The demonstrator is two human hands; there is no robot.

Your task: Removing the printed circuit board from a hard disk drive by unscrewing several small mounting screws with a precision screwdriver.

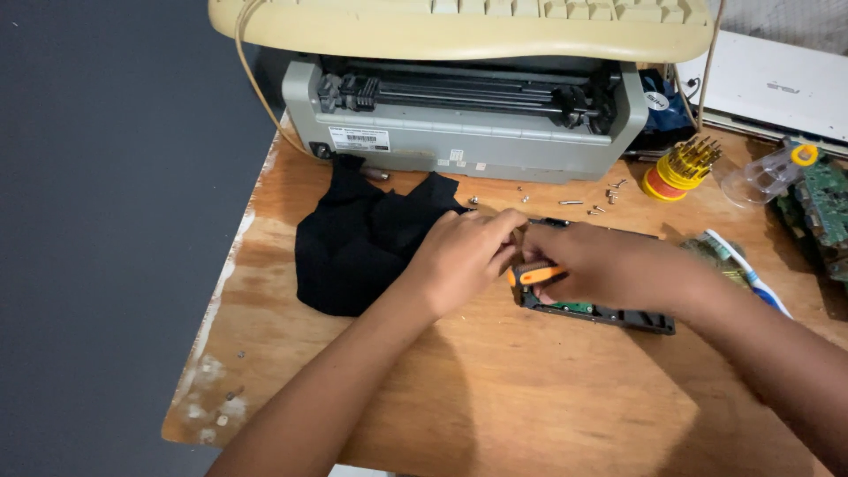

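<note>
Hard drive lies circuit-side up on the worktop, under my hands. Right hand holds the orange screwdriver in a closed grip; left hand pinches its tip end. Unscrewing step, I judge; next needs steady downward pressure. Loose screws lie beyond.

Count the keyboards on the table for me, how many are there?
1. A cream keyboard rests on top of the grey printer at the back of the wooden table. Its upper part is cut off by the picture edge; none shows elsewhere.
</note>
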